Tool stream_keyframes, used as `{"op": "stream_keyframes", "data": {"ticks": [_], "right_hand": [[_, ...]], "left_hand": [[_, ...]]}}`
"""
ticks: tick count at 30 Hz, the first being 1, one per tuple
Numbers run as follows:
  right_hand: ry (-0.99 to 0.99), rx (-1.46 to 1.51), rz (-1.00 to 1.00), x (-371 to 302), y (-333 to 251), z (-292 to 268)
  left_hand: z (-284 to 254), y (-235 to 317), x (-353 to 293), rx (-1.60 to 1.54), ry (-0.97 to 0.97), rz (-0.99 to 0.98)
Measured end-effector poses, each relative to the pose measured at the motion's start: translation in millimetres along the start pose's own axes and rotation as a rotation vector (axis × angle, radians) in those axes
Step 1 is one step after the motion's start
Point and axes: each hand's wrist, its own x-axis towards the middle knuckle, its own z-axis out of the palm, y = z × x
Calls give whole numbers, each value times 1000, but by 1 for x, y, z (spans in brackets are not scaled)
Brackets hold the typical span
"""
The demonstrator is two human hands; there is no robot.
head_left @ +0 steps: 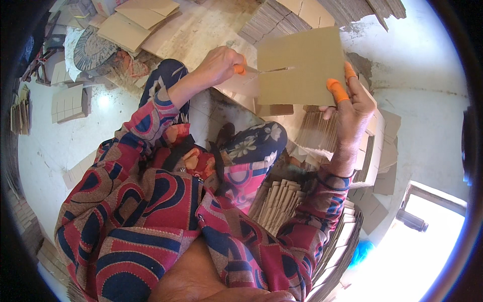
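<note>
My right hand (354, 108) holds a flat tan cardboard sheet (307, 55) up in front of me by its right edge. Orange finger covers (337, 90) sit on its digits. A narrow slit runs into the sheet from its left edge. My left hand (221, 65) is closed beside that edge, with an orange cover at its fingertips. A thin blurred piece reaches from those fingertips toward the slit; I cannot tell whether it is part of the sheet or separate.
Beneath the sheet, a wooden board (196, 32) bears stacked cardboard (274, 22). More slit pieces (314, 128) stand in a row near my right wrist. Bundles (279, 204) lie beside my right forearm, and slotted sheets (70, 103) lie on the floor at left. A round patterned object (95, 49) stands farther back.
</note>
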Motion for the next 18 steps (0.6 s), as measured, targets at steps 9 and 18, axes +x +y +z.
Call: {"op": "stream_keyframes", "data": {"ticks": [9, 18], "right_hand": [[-276, -210, -59, -5, 36, 48], [-425, -886, -208, -38, 73, 96]], "left_hand": [[1, 7, 1, 18, -12, -6], [1, 13, 0, 34, -2, -40]]}}
